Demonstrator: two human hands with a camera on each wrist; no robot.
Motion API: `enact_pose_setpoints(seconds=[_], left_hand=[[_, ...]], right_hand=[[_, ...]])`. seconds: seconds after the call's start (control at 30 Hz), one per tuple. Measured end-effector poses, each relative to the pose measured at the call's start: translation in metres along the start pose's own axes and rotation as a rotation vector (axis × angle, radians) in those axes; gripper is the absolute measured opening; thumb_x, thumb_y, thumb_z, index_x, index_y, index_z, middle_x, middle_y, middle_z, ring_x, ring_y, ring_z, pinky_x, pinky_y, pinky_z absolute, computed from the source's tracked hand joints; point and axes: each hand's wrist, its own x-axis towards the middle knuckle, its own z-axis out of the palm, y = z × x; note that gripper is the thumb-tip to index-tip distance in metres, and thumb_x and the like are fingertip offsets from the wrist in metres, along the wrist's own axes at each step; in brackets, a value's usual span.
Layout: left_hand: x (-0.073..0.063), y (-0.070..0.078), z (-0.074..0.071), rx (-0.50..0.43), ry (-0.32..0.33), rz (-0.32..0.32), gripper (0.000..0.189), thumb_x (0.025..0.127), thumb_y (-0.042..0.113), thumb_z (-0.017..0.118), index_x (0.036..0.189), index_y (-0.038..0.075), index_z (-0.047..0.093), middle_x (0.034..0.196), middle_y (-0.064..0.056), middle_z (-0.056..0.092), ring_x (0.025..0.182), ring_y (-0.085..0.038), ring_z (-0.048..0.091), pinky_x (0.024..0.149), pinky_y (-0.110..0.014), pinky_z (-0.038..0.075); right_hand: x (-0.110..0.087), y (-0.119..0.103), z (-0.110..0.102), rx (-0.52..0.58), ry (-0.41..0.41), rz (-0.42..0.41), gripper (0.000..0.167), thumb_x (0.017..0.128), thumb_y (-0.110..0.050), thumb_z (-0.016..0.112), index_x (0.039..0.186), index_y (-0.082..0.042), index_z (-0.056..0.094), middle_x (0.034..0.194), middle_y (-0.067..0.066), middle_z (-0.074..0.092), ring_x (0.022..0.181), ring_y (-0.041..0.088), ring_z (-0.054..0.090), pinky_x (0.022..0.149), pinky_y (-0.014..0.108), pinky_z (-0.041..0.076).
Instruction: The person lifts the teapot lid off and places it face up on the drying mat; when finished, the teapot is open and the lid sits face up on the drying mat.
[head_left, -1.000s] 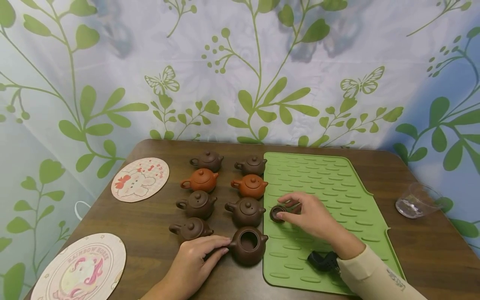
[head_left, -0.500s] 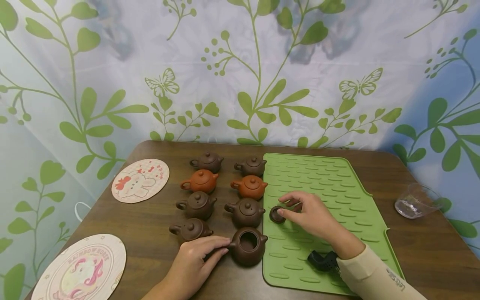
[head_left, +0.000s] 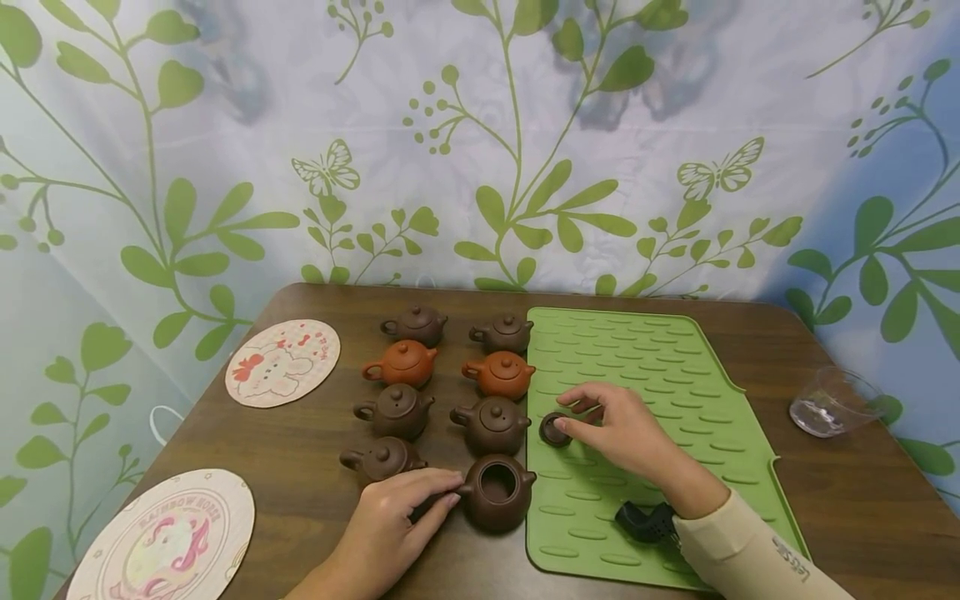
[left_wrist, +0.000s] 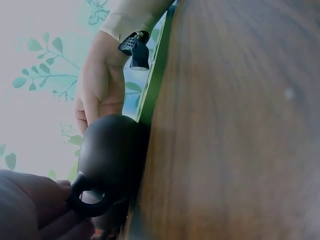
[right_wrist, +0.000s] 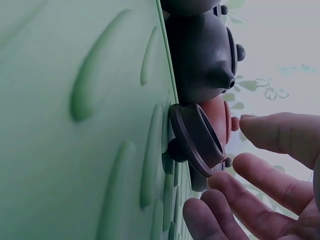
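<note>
A dark brown teapot without its lid stands on the table at the front, its round mouth showing. My left hand pinches its handle between thumb and fingers. Just right of the teapots, a small dark lid lies upside down on the green mat, leaning on its knob with the hollow side up. My right hand hovers around this lid, fingers spread and loosely bent. In the right wrist view the fingertips are right by the lid's rim, with the thumb apart from it.
Several lidded teapots stand in two columns, including two orange ones. The green mat covers the right side, with a black device by the right wrist. A clear cup is far right; two round printed mats lie left.
</note>
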Motion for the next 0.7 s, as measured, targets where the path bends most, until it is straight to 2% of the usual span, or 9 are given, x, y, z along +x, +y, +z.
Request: enact_pose_setpoints(seconds=[0.27, 0.4, 0.53, 0.7], left_hand=[[0.008, 0.007, -0.004, 0.027, 0.067, 0.067, 0.017, 0.102, 0.014, 0.075, 0.117, 0.007, 0.078, 0.113, -0.007, 0.076, 0.101, -0.021, 0.074, 0.090, -0.029, 0.057], [0.014, 0.009, -0.006, 0.023, 0.087, 0.088, 0.018, 0.104, 0.018, 0.072, 0.116, 0.005, 0.078, 0.112, -0.008, 0.076, 0.100, -0.022, 0.075, 0.088, -0.030, 0.058], [0.019, 0.009, -0.007, 0.002, 0.081, 0.080, 0.016, 0.100, 0.011, 0.076, 0.115, 0.004, 0.078, 0.111, -0.008, 0.077, 0.099, -0.022, 0.075, 0.088, -0.031, 0.058], [0.029, 0.009, -0.012, -0.003, 0.050, 0.010, 0.027, 0.088, -0.003, 0.083, 0.113, 0.006, 0.080, 0.109, -0.006, 0.078, 0.099, -0.019, 0.075, 0.088, -0.028, 0.058]], right_hand=[[0.000, 0.000, 0.001, 0.009, -0.004, -0.010, 0.033, 0.098, -0.030, 0.080, 0.124, -0.009, 0.074, 0.120, 0.006, 0.071, 0.100, 0.025, 0.070, 0.076, 0.040, 0.059], [0.000, -0.001, 0.001, 0.013, -0.004, -0.004, 0.034, 0.098, -0.030, 0.080, 0.125, -0.009, 0.074, 0.120, 0.006, 0.071, 0.100, 0.025, 0.070, 0.077, 0.041, 0.058], [-0.001, -0.001, 0.001, 0.020, 0.001, -0.002, 0.035, 0.098, -0.028, 0.080, 0.126, -0.008, 0.073, 0.120, 0.007, 0.072, 0.099, 0.024, 0.070, 0.077, 0.041, 0.058], [0.000, -0.001, 0.001, 0.021, -0.003, -0.008, 0.035, 0.099, -0.028, 0.080, 0.126, -0.008, 0.073, 0.120, 0.009, 0.072, 0.100, 0.026, 0.070, 0.075, 0.040, 0.059]])
